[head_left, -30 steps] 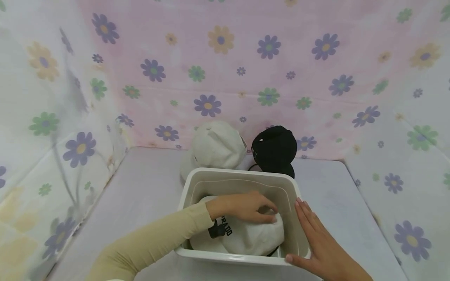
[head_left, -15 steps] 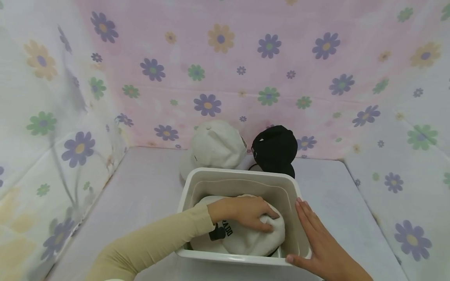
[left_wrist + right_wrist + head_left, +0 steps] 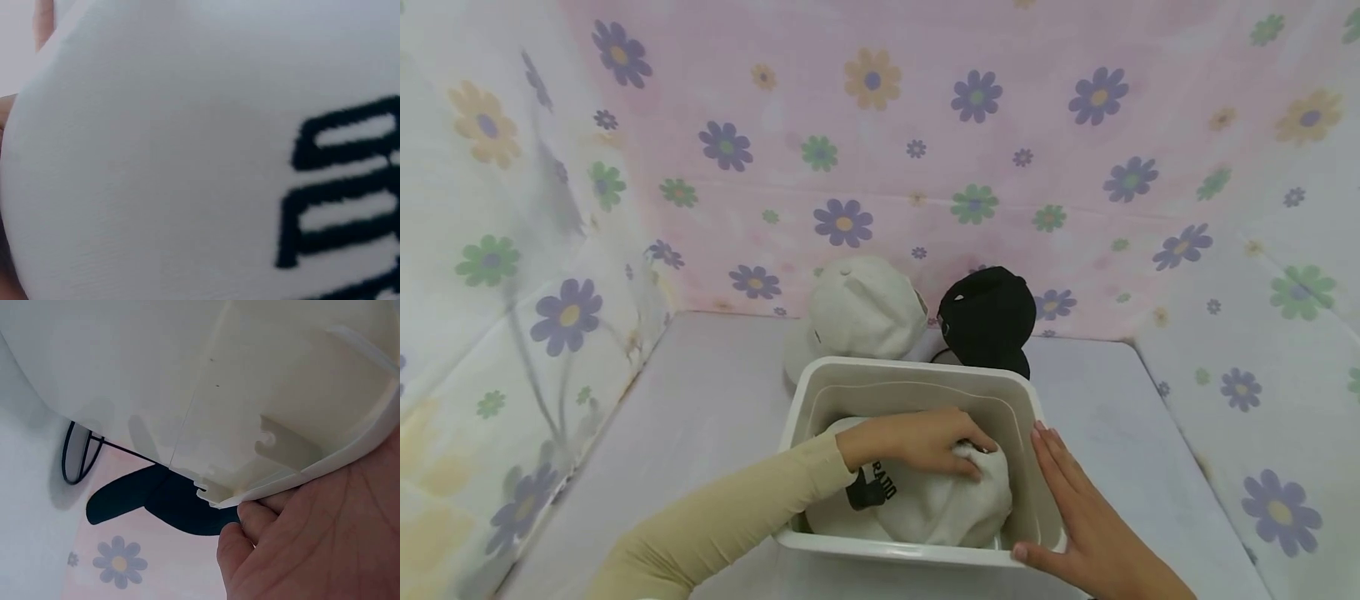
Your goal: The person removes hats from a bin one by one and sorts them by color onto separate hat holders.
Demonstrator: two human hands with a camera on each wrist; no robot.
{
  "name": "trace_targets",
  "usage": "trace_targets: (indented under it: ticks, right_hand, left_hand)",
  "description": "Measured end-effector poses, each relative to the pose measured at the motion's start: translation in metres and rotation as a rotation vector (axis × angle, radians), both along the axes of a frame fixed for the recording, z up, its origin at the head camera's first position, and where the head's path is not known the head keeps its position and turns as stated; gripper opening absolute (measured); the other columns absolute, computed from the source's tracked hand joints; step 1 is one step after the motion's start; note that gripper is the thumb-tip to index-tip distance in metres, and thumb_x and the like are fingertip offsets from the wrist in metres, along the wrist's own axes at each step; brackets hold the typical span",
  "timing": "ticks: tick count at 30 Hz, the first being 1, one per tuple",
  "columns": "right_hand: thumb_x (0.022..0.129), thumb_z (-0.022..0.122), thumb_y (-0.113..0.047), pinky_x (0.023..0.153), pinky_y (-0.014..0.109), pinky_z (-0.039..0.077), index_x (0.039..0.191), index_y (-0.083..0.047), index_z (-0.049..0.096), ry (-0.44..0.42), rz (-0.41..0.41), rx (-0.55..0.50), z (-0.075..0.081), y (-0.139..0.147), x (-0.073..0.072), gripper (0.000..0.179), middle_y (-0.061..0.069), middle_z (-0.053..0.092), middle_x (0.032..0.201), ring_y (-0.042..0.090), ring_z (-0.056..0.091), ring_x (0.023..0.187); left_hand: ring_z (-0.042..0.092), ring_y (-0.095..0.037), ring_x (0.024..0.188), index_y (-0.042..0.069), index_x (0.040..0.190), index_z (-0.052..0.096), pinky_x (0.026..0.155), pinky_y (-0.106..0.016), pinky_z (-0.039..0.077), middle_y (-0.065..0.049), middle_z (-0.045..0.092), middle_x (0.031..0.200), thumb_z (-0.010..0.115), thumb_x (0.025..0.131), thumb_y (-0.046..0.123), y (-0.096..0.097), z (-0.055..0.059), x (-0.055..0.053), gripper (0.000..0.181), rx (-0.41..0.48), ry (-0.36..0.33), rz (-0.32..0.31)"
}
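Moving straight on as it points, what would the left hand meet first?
Beyond the white fabric cap it holds, the left hand would probably meet the white plastic bin's right inner wall; depth is unclear.

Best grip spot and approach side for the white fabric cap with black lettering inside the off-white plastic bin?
Likely the white fabric cap by its crown, from above: the crown faces up, its soft cloth bunches where the left hand pinches it, and the off-white plastic bin walls it in.
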State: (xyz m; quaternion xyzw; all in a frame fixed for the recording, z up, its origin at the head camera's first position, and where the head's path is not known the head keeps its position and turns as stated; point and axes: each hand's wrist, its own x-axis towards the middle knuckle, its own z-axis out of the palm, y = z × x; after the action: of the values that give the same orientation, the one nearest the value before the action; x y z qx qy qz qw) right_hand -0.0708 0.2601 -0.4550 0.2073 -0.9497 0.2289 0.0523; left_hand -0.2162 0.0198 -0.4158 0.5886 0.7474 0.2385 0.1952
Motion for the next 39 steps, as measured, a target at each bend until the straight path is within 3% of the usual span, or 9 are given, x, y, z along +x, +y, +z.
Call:
trace_targets:
  ticks: [5, 13, 16, 20, 23, 28, 31, 39]
  right_hand:
    - [0.082, 0.081, -0.050, 0.108, -0.001, 0.000, 0.164, -0.008, 0.010, 0.004, 0.016, -0.012, 0.000, -0.001, -0.001, 0.116, 0.011, 0.010, 0.171, 0.005, -0.004, 0.156]
    - [0.082, 0.081, -0.049, 0.110, 0.000, 0.000, 0.164, -0.006, 0.011, 0.015, 0.043, -0.034, 0.001, -0.003, -0.002, 0.116, 0.014, 0.010, 0.171, 0.006, -0.004, 0.156]
    - [0.083, 0.080, -0.051, 0.111, 0.000, 0.001, 0.164, -0.005, 0.011, 0.023, 0.047, -0.034, 0.001, -0.003, -0.002, 0.116, 0.014, 0.010, 0.171, 0.007, -0.003, 0.157]
    - [0.082, 0.080, -0.054, 0.112, 0.001, 0.001, 0.164, -0.005, 0.012, 0.040, 0.048, -0.021, 0.001, -0.003, -0.003, 0.117, 0.014, 0.011, 0.171, 0.009, -0.001, 0.157]
    - [0.081, 0.080, -0.055, 0.112, 0.001, 0.001, 0.164, -0.005, 0.012, 0.042, 0.045, -0.016, 0.000, -0.003, -0.003, 0.119, 0.013, 0.011, 0.171, 0.009, -0.001, 0.157]
    - [0.080, 0.081, -0.055, 0.112, 0.001, 0.001, 0.163, -0.005, 0.012, 0.049, 0.048, -0.021, -0.001, -0.002, -0.003, 0.119, 0.014, 0.012, 0.171, 0.010, 0.000, 0.157]
    - [0.080, 0.081, -0.055, 0.112, 0.002, 0.002, 0.163, -0.004, 0.013, 0.059, 0.052, -0.025, -0.002, -0.002, -0.003, 0.119, 0.015, 0.013, 0.170, 0.010, 0.000, 0.157]
    - [0.080, 0.081, -0.054, 0.111, 0.001, 0.003, 0.163, -0.004, 0.012, 0.051, 0.052, -0.043, -0.004, 0.000, -0.001, 0.119, 0.015, 0.012, 0.170, 0.010, 0.000, 0.157]
  left_hand:
    - [0.063, -0.005, 0.116, 0.002, 0.132, 0.067, 0.099, -0.013, 0.045, -0.008, 0.070, 0.129, 0.073, 0.095, 0.014, -0.007, 0.009, -0.004, 0.040, 0.065, -0.066, 0.036]
    - [0.064, -0.003, 0.105, 0.003, 0.132, 0.067, 0.091, -0.016, 0.051, -0.009, 0.071, 0.127, 0.075, 0.093, 0.009, -0.018, 0.018, -0.010, 0.040, 0.240, -0.233, 0.169]
    - [0.066, -0.005, 0.104, 0.001, 0.128, 0.070, 0.091, -0.016, 0.051, -0.010, 0.073, 0.123, 0.075, 0.092, 0.008, -0.018, 0.017, -0.011, 0.037, 0.244, -0.194, 0.191]
    - [0.064, -0.007, 0.100, 0.004, 0.121, 0.073, 0.090, -0.016, 0.049, -0.006, 0.075, 0.116, 0.074, 0.092, 0.011, -0.016, 0.014, -0.011, 0.030, 0.184, -0.100, 0.221]
    - [0.060, -0.006, 0.089, 0.010, 0.109, 0.076, 0.081, -0.016, 0.047, 0.003, 0.073, 0.099, 0.075, 0.091, 0.021, -0.018, 0.011, -0.011, 0.021, 0.108, -0.071, 0.295]
    - [0.050, -0.004, 0.070, 0.017, 0.083, 0.071, 0.063, -0.019, 0.040, 0.012, 0.055, 0.068, 0.077, 0.088, 0.034, -0.019, 0.008, -0.010, 0.019, 0.024, -0.064, 0.400]
    - [0.047, -0.004, 0.065, 0.016, 0.078, 0.071, 0.060, -0.018, 0.038, 0.013, 0.051, 0.062, 0.079, 0.087, 0.031, -0.018, 0.007, -0.010, 0.019, 0.054, -0.054, 0.416]
    - [0.050, -0.004, 0.071, 0.012, 0.082, 0.076, 0.064, -0.018, 0.041, 0.011, 0.059, 0.069, 0.082, 0.086, 0.023, -0.017, 0.011, -0.006, 0.013, 0.140, -0.090, 0.455]
